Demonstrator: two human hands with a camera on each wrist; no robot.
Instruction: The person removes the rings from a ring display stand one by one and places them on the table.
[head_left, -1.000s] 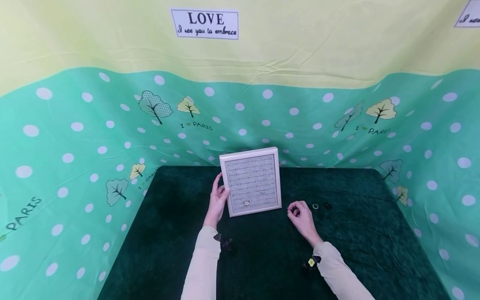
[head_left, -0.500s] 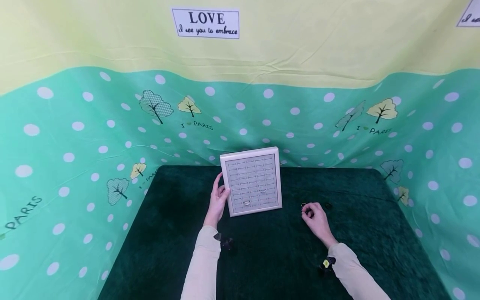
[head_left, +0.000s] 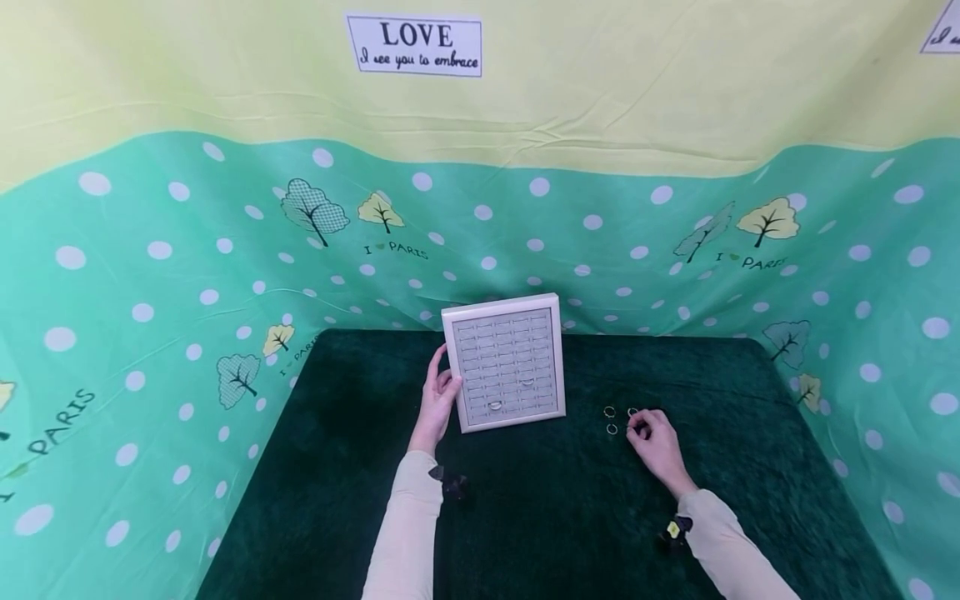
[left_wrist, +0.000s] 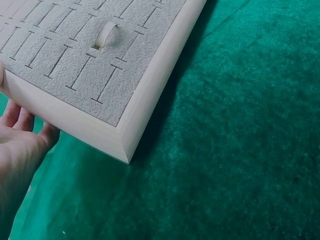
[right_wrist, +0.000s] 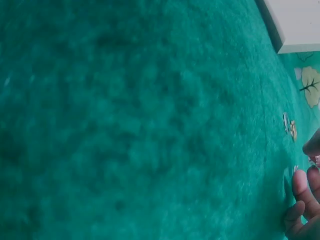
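In the head view, my left hand (head_left: 436, 406) grips the left edge of a white-framed ring display tray (head_left: 504, 367), which stands tilted up. Its thumb lies on the front of the frame, its fingers behind. Two rings sit in the grey slotted pad; one silver band (left_wrist: 106, 35) shows close up in the left wrist view. On the cloth to the right lie a gold-toned ring (head_left: 609, 412) and a silver ring (head_left: 612, 429). My right hand (head_left: 660, 446) has curled fingertips beside another ring (head_left: 632, 412). Whether they pinch one is unclear; fingers partly hide the rings in the right wrist view.
A dark green plush cloth (head_left: 525, 517) covers the table. Behind and beside it hangs a green and yellow printed curtain (head_left: 600, 275), near the tray's top edge. A dark band device (head_left: 675, 529) is on my right wrist.
My right hand has moved rightward along the row of rings, uncovering the gold-toned and silver rings and now covering the spot of a dark ring. My left hand and the tray stay put.
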